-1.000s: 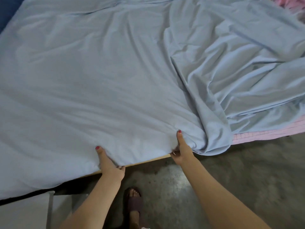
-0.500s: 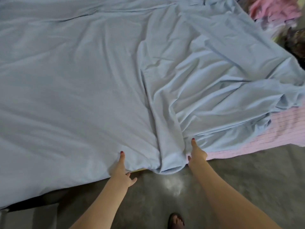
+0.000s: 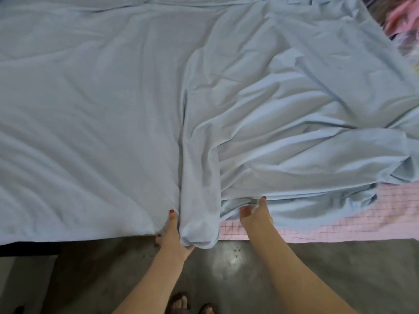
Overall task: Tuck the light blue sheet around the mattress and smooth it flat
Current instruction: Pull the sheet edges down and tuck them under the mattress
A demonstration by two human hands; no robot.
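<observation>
Head view: we look down on the light blue sheet (image 3: 102, 123), which covers nearly the whole upper part of the frame. From about nine to eleven o'clock it lies fairly flat with only shallow ripples; from one to three o'clock it is bunched into deep ridges and folds. A long vertical fold (image 3: 198, 200) runs down the middle toward six o'clock and droops over the bed's near edge, ending in a rounded lobe.

Our left hand (image 3: 173, 234) sits just at the seven o'clock side of that fold. Its thumb, with a red nail, points up along the fold's left flank, and the fingers curl under the lobe at the edge — the hand is closed around the cloth there, though the fingertips are mostly hidden by the fabric. Our right hand (image 3: 256, 215) is at the five o'clock side of the fold, well apart from the left one. It rests against the sheet's loose edge with the thumb raised and the fingers partly bent; the fingers are blurred, so we cannot tell whether they actually pinch the cloth or only touch it.

To the right of that hand, toward four o'clock, the sheet stops short and the pink checked mattress (image 3: 340, 223) shows bare along the near edge. Below the bed lies the grey concrete floor (image 3: 340, 268), and at six o'clock we see our sandalled feet (image 3: 181, 303) — partly cut off by the frame's lower edge.
</observation>
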